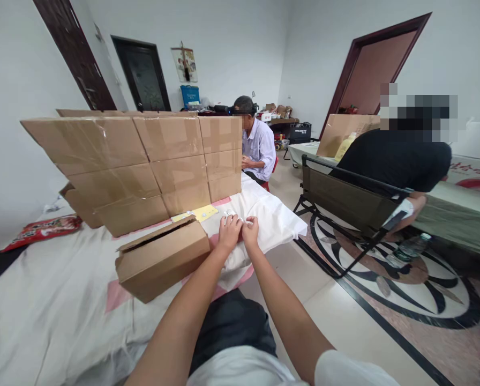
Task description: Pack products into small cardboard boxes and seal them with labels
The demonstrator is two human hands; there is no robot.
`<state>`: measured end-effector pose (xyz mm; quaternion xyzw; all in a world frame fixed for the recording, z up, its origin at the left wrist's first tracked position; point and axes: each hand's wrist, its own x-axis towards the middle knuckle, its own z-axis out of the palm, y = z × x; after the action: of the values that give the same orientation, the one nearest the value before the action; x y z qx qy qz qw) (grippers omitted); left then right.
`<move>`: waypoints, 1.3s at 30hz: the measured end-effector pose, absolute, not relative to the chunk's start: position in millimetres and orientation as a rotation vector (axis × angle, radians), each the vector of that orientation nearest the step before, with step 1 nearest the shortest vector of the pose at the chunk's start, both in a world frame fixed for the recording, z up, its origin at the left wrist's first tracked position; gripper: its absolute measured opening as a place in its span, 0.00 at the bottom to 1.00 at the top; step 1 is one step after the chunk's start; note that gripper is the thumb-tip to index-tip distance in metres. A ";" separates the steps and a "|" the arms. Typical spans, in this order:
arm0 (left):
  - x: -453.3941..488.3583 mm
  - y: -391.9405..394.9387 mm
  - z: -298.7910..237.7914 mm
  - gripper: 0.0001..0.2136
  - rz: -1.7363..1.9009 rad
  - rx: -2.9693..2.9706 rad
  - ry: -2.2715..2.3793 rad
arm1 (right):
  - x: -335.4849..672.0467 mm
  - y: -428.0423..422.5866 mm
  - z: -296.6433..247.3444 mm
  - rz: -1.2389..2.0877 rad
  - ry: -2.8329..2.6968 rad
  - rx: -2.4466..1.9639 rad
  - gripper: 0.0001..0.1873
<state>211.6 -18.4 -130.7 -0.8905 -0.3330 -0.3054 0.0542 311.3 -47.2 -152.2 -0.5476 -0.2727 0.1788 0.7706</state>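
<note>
My left hand (229, 230) and my right hand (250, 231) are close together over the near right corner of the cloth-covered surface (264, 206). Both have curled fingers, the right with thumb and fingertips pinched. What lies between them is too small and hidden to make out. Just beyond the left fingers is a small whitish item (229, 213), its kind unclear. To the left of my hands lies a long brown cardboard box (165, 260), with a dark gap along its top. A yellow sheet (195, 214) with small pale pieces on it lies behind that box.
Stacked cardboard boxes (179, 166) form a wall across the surface. Behind it sits a person in a light shirt (261, 142). At right, a person in black (396, 153) sits on a folding chair (352, 201). A red packet (47, 231) lies far left; a plastic bottle (409, 250) is on the floor.
</note>
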 end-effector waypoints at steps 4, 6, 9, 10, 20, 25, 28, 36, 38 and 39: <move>210.2 -19.2 -131.4 0.12 -0.925 -2.646 -1.040 | 310.8 -48.1 -152.2 0.405 -0.603 -1.141 0.15; 209.5 -19.2 -131.8 0.11 -0.933 -2.626 -1.049 | 310.5 -48.8 -152.3 0.419 -0.616 -1.110 0.16; 208.4 -19.8 -132.2 0.12 -0.942 -2.621 -1.046 | 309.5 -50.8 -151.1 0.431 -0.634 -1.067 0.17; 208.0 -20.2 -132.2 0.12 -0.945 -2.623 -1.046 | 308.9 -51.9 -150.0 0.431 -0.640 -1.054 0.17; 204.1 -20.3 -132.3 0.12 -1.087 -2.650 -1.110 | 299.1 -67.7 -126.3 0.318 -0.711 -0.974 0.12; 207.5 -19.9 -129.0 0.10 -1.195 -2.645 -1.180 | 296.6 -70.0 -123.8 0.261 -0.704 -1.001 0.11; 210.9 -17.9 -129.3 0.10 -1.257 -2.633 -1.221 | 297.6 -70.0 -126.4 0.240 -0.672 -1.014 0.10; 215.4 -10.6 -135.9 0.09 -1.353 -2.689 -1.233 | 347.0 -46.6 -132.3 0.403 -0.618 -1.160 0.08; 215.0 -10.4 -136.0 0.09 -1.371 -2.704 -1.255 | 356.8 -39.7 -135.2 0.485 -0.662 -1.202 0.09; 214.4 -10.5 -136.0 0.09 -1.380 -2.709 -1.272 | 358.7 -37.8 -136.6 0.512 -0.682 -1.214 0.09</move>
<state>214.4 -10.5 -136.0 -0.8195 -0.3848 -0.4176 -0.0771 358.7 -37.8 -136.6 -0.5530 -0.3105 0.2330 0.7373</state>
